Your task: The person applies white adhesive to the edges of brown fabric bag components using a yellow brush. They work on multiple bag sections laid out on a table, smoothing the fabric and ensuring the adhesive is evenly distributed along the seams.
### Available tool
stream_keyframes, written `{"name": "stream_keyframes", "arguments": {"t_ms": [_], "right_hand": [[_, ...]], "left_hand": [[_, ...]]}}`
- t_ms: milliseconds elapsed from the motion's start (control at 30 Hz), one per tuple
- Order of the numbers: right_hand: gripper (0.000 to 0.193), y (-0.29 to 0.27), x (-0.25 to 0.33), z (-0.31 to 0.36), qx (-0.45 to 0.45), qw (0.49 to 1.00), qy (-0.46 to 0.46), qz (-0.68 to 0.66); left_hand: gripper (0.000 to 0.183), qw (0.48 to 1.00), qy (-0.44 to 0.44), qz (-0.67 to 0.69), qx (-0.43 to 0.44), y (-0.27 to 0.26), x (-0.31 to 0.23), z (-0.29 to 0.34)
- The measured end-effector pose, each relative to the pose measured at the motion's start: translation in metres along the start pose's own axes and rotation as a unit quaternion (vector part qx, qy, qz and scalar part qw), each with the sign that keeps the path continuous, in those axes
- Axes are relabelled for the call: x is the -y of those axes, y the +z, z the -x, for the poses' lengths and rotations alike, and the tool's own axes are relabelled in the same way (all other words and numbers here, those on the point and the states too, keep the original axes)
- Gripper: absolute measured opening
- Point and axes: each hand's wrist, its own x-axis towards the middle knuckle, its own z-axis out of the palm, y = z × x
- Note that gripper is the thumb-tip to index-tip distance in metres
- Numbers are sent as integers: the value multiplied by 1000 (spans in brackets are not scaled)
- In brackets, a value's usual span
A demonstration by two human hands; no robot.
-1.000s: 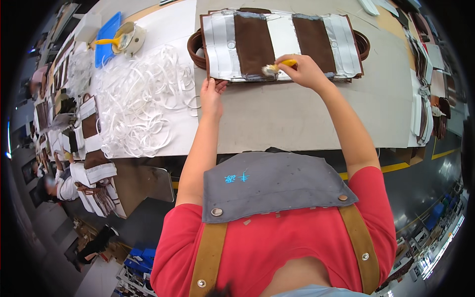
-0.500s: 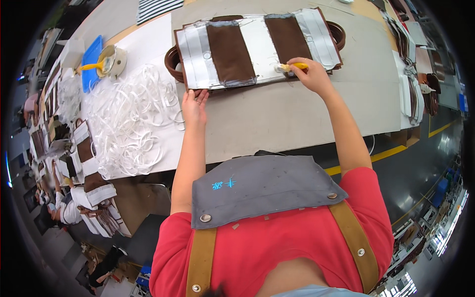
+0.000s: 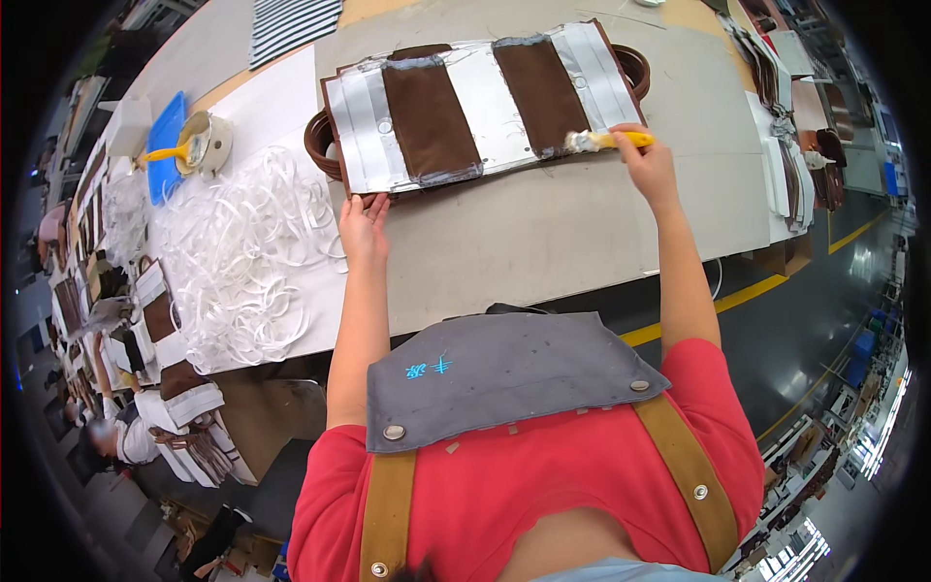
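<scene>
A brown and white bag panel (image 3: pixel 475 102) lies on the table with two brown strips across its white lining. Brown rolled handles (image 3: pixel 318 145) stick out at both ends. My left hand (image 3: pixel 365 231) pinches its near left corner, thumb and fingers at the edge. In my right hand (image 3: pixel 650 167) is a yellow-handled brush (image 3: pixel 621 140). Its bristles, coated in something whitish, touch the panel's near edge by the right brown strip.
Left of the panel lies a heap of white ribbon strips (image 3: pixel 254 257). Beyond it a glue-smeared pot (image 3: pixel 215 144) with another yellow-handled brush (image 3: pixel 173 152) stands by a blue tray (image 3: pixel 167 131). Striped fabric (image 3: pixel 291 29) lies farther back; stacked brown-white pieces (image 3: pixel 787 175) sit right.
My right hand has carried the brush rightward along the panel's near edge to the right brown strip. My left hand stays at the near left corner. The whole view has shifted slightly.
</scene>
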Motion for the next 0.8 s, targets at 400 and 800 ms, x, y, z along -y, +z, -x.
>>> {"name": "stream_keyframes", "arguments": {"t_ms": [400, 800], "right_hand": [[16, 93, -6, 19, 31, 998, -15, -58], [14, -11, -22, -6, -80, 991, 12, 104]], "left_hand": [[21, 1000, 13, -11, 5, 1, -2, -3], [16, 991, 59, -116, -14, -3, -3, -6]]}}
